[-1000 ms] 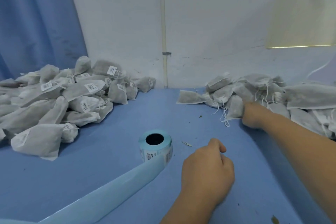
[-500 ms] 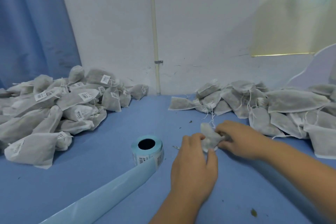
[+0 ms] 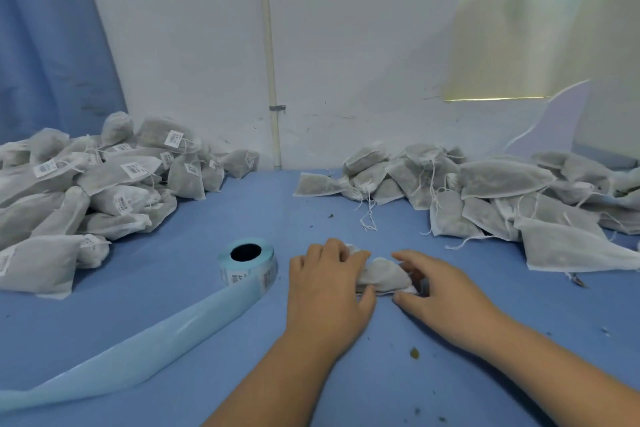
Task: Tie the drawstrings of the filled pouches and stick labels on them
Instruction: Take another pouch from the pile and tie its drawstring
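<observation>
One filled grey-white pouch (image 3: pixel 382 274) lies on the blue table (image 3: pixel 346 340) between my hands. My left hand (image 3: pixel 327 291) holds its left end, fingers curled over it. My right hand (image 3: pixel 438 288) grips its right end between thumb and fingers. A roll of labels (image 3: pixel 247 262) stands just left of my left hand, its pale blue backing strip (image 3: pixel 138 354) trailing toward the near left. The pouch's drawstrings are hidden under my hands.
A heap of labelled pouches (image 3: pixel 90 191) fills the left side. A heap of unlabelled pouches with loose strings (image 3: pixel 485 194) lies at the right and back right. A white wall with a pipe (image 3: pixel 270 80) stands behind. Small crumbs dot the table.
My right hand took a pouch from the right heap and brought it to the table's middle. My left hand closed on its other end. Now the pouch lies flatter between both hands.
</observation>
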Available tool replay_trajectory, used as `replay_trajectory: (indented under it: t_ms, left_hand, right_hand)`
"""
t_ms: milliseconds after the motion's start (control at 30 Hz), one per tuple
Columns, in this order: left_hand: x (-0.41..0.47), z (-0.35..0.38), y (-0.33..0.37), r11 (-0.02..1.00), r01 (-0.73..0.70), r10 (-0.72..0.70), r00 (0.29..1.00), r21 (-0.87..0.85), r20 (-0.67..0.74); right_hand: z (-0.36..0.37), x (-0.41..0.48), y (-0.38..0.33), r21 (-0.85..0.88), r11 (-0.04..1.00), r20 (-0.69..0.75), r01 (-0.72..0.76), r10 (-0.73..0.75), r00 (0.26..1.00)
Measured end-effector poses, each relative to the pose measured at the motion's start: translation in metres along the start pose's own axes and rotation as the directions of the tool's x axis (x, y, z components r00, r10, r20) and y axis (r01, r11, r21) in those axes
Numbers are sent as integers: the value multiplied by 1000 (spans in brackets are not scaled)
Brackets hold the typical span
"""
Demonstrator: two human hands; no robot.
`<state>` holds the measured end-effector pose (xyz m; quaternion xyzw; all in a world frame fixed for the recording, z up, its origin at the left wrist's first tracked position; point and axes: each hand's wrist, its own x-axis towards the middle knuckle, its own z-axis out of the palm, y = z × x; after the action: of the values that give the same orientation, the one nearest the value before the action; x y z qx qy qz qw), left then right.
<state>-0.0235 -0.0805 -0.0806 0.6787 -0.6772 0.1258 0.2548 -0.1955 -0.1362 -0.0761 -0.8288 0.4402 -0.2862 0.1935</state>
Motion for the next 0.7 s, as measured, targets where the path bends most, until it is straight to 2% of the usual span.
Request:
replay_trajectory:
  t_ms: [100,233,333,400,467,600,700]
  left_hand:
    - [-3,-2,1,1000,16,-16,998,1,-60]
    - [-5,-5,1,997,62,-67,984,-34,-166]
    - [-6,-9,0,986,132,-149,971,-99,-185]
    - [-8,-10,-1,981,123,-151,971,-151,-187]
    - [-10,-13,2,970,37,-80,982,-242,-171]
    - [-15,-16,19,902,-164,163,986,-400,-36]
    - [-16,-13,21,876,-142,204,975,-461,88]
  right_hand:
    - [-1,-3,-4,-20,999,-25,46,-46,999]
    - [-6,-7,-2,50,999,-49,2,0,999]
    - [-12,-7,-3,111,994,-47,-2,8,999]
    - [-15,-9,-5,139,990,-26,2,2,1000]
    - [-18,-12,-9,182,983,-31,22,-17,999]
    - [-21,-14,-19,212,973,-33,87,-82,996]
    - [-27,-15,-23,214,971,-27,102,-99,995]
